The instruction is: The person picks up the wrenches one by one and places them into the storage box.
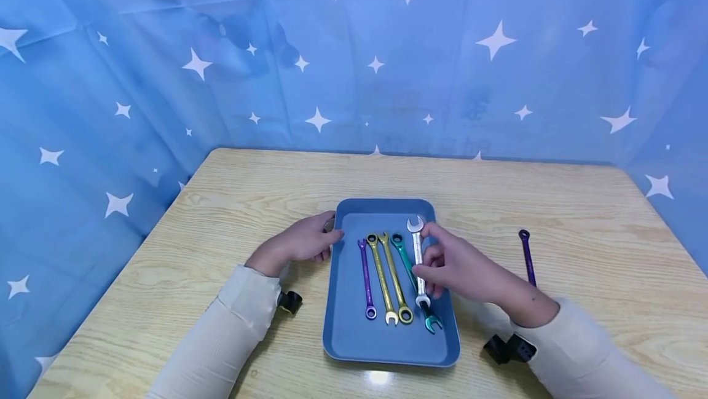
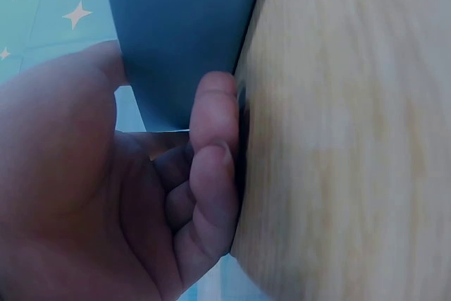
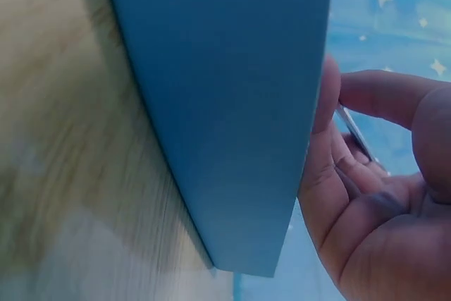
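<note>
My right hand (image 1: 461,264) pinches a silver open-end wrench (image 1: 417,248) between thumb and fingers, over the right side of a blue tray (image 1: 359,343). In the right wrist view only a thin edge of that silver wrench (image 3: 356,134) shows beside the fingers. Partly under it lies a green combination wrench (image 1: 404,256). To their left, a purple wrench (image 1: 367,279) and two gold wrenches (image 1: 383,279) lie side by side in the tray. At the tray's left wall, my left hand (image 1: 301,240) grips the rim, thumb over the top and fingers curled low outside.
A dark purple wrench (image 1: 528,257) lies on the wooden table (image 1: 249,184) to the right of the tray, its lower end hidden by the right forearm. Behind the table hangs a blue curtain (image 1: 354,48) with white stars.
</note>
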Motion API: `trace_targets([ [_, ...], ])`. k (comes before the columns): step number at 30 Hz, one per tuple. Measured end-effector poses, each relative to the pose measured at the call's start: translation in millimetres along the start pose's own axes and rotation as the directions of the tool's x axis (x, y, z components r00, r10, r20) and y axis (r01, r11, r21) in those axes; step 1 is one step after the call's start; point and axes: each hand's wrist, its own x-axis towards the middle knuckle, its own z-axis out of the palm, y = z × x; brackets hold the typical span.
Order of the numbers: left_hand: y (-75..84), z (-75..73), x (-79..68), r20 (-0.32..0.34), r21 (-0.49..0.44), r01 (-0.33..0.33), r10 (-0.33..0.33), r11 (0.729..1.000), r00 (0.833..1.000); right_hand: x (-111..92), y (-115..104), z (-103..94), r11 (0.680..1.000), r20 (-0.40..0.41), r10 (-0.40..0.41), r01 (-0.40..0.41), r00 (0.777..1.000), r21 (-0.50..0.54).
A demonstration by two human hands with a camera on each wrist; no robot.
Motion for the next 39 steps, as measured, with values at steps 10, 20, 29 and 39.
trace_targets([
  [10,0.4,0.9,0.8,-0.001,-0.018,-0.011,0.011,1.000,1.000,1,-2,7.2,0.999,0.002,-0.019,0.020,1.000,-0.039],
  [20,-3.3,1.5,0.6,-0.004,-0.024,0.006,-0.006,1.000,1.000,7,-7,12.0,0.993,0.008,0.028,-0.027,1.000,-0.118],
  [29,-2.9,1.7,0.5,-0.004,-0.040,-0.006,0.006,0.999,1.000,11,-7,14.2,0.984,-0.004,0.051,-0.051,0.999,-0.171],
  [39,-2.2,1.4,-0.2,-0.004,-0.021,-0.014,0.014,1.000,1.000,16,-9,18.4,0.967,-0.044,0.119,-0.126,0.992,-0.221],
])
